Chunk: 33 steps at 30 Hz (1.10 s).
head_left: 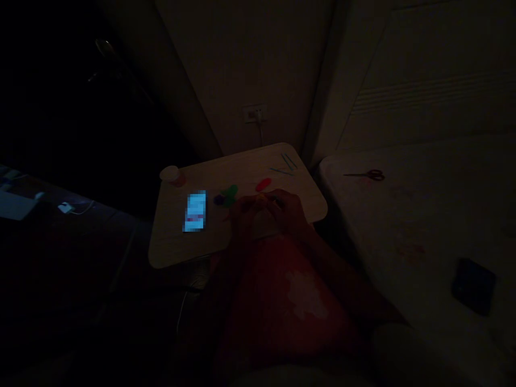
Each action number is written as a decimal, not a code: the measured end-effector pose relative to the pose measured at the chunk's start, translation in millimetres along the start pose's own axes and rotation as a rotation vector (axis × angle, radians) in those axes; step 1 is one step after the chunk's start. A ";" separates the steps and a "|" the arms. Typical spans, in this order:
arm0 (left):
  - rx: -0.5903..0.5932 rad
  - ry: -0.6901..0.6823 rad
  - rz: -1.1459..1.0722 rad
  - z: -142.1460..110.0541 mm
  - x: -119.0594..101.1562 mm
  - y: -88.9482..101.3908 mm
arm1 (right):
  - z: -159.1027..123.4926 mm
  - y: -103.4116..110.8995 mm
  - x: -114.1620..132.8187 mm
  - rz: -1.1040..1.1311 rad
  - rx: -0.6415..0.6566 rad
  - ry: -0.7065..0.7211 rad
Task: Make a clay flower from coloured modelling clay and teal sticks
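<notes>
The left hand (245, 208) and the right hand (282, 204) meet over the near edge of the bench (173, 244), their fingers bent inward. A small yellow piece (261, 197) is between them, pinched by the fingertips of both hands; the dark hides exactly where each finger presses. It sits to the right of the left hand's knuckles and to the left of the right hand's, at the far side of both.

Just beyond the fingertips lies a red oval piece (263, 185), flat on the bench and apart from both hands. A green piece (230, 195) lies just beyond the left hand, on its outer side, with a dark blue piece (219, 200) beside it, farther out from that hand. Farther left of the left hand is a lit phone (195, 211), its screen blurred into squares. A pale cup (172, 174) stands beyond the phone, near the bench's far left corner.

Beyond the right hand, near the far right corner, are a few thin sticks (287, 161), some side by side and others lying across at another angle. Well to the right of the right hand, off the bench, scissors (365, 174) lie on a pale surface (387, 226), their handles away from the hand. A dark blue object (473, 286) rests there too, nearer the body; its kind cannot be told. Red cloth (270, 290) with a pale patch shows below the hands, between the forearms.
</notes>
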State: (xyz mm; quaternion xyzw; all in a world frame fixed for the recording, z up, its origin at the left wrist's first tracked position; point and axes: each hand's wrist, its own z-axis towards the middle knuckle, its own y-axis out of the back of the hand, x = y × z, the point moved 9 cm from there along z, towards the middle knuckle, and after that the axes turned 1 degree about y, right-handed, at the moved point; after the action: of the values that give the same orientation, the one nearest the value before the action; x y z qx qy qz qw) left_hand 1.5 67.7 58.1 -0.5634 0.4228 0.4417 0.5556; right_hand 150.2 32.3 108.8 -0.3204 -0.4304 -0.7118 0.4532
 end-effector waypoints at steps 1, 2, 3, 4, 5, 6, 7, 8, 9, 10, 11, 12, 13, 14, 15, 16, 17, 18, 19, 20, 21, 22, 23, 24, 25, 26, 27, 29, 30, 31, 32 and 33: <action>0.028 0.006 -0.030 0.1 1.7 -2.6 | 0.4 2.1 -3.0 0.023 -0.025 -0.016; 0.050 0.006 -0.054 0.4 3.4 -4.1 | 0.6 4.0 -6.0 0.051 -0.046 -0.031; 0.066 0.003 -0.069 1.0 5.0 -4.7 | 0.6 5.6 -8.7 0.082 -0.063 -0.045; 0.075 -0.004 -0.070 1.6 6.3 -4.3 | 0.3 7.0 -11.1 0.114 -0.080 -0.057; 0.082 -0.017 -0.057 2.2 7.0 -3.7 | -0.2 7.9 -13.3 0.140 -0.091 -0.069; 0.090 -0.032 -0.037 2.8 7.2 -3.1 | -0.9 8.2 -15.3 0.153 -0.098 -0.083; 0.101 -0.044 -0.018 3.1 7.1 -2.7 | -1.7 7.8 -17.0 0.149 -0.098 -0.096; 0.114 -0.053 -0.002 3.3 6.8 -2.7 | -2.5 7.1 -18.3 0.137 -0.094 -0.107; 0.130 -0.060 0.018 3.3 6.2 -3.0 | -3.1 6.1 -19.2 0.124 -0.085 -0.117; 0.146 -0.067 0.046 3.1 5.2 -3.6 | -3.6 5.2 -19.5 0.113 -0.075 -0.122; 0.161 -0.076 0.079 2.8 4.0 -4.1 | -3.8 4.6 -19.1 0.105 -0.068 -0.121; 0.173 -0.088 0.114 2.5 2.5 -4.6 | -3.8 4.7 -17.8 0.098 -0.064 -0.114; 0.182 -0.104 0.146 2.3 0.7 -5.0 | -3.5 5.2 -15.9 0.090 -0.062 -0.102; 0.192 -0.122 0.170 2.0 -1.2 -5.6 | -3.1 5.8 -13.7 0.074 -0.059 -0.088; 0.201 -0.141 0.186 1.8 -3.1 -6.1 | -2.5 5.9 -11.3 0.051 -0.047 -0.073; 0.211 -0.161 0.196 1.6 -5.1 -6.9 | -1.8 5.8 -8.8 0.025 -0.032 -0.055; 0.222 -0.183 0.206 1.3 -7.0 -7.7 | -1.2 5.4 -6.4 -0.003 -0.013 -0.035; 0.231 -0.205 0.221 1.0 -8.7 -8.6 | -0.6 4.4 -4.1 -0.029 0.011 -0.013; 0.239 -0.225 0.241 0.8 -10.0 -9.3 | -0.1 2.9 -2.3 -0.050 0.037 0.009; 0.236 -0.241 0.261 0.8 -10.6 -9.2 | 0.3 0.9 -0.7 -0.062 0.064 0.031; 0.221 -0.250 0.273 1.3 -10.6 -8.0 | 0.5 -1.1 0.5 -0.068 0.091 0.051; 0.198 -0.251 0.276 2.2 -9.6 -5.9 | 0.8 -3.4 1.2 -0.070 0.116 0.066; 0.172 -0.244 0.273 3.3 -7.6 -3.5 | 1.1 -5.4 1.2 -0.074 0.137 0.073; 0.146 -0.231 0.264 4.5 -4.7 -1.0 | 1.9 -6.5 0.1 -0.084 0.148 0.071; 0.127 -0.214 0.253 5.8 -1.1 1.2 | 3.2 -6.0 -2.3 -0.106 0.146 0.056; 0.113 -0.196 0.240 7.0 2.7 2.8 | 5.0 -3.2 -6.7 -0.146 0.124 0.023; 0.100 -0.180 0.225 8.2 6.2 4.7 | 7.0 2.2 -13.2 -0.203 0.084 -0.026; 0.076 -0.156 0.205 10.3 11.3 8.2 | 10.1 19.5 -29.9 -0.357 -0.031 -0.147; 0.061 -0.153 0.212 11.0 12.5 10.1 | 10.8 29.4 -38.6 -0.447 -0.090 -0.199; 0.045 -0.153 0.228 11.5 12.7 12.0 | 11.9 36.5 -46.1 -0.526 -0.121 -0.221; 0.031 -0.153 0.253 11.9 12.6 13.6 | 13.2 40.8 -52.8 -0.593 -0.131 -0.215; 0.019 -0.153 0.282 12.2 12.2 15.1 | 14.6 43.3 -58.6 -0.644 -0.133 -0.187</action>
State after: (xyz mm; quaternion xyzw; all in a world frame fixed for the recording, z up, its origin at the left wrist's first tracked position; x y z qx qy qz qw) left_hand -10.4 79.6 42.5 -0.4579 0.4582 0.5532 0.5238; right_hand 213.5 57.7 79.3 -0.2607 -0.5017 -0.8126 0.1417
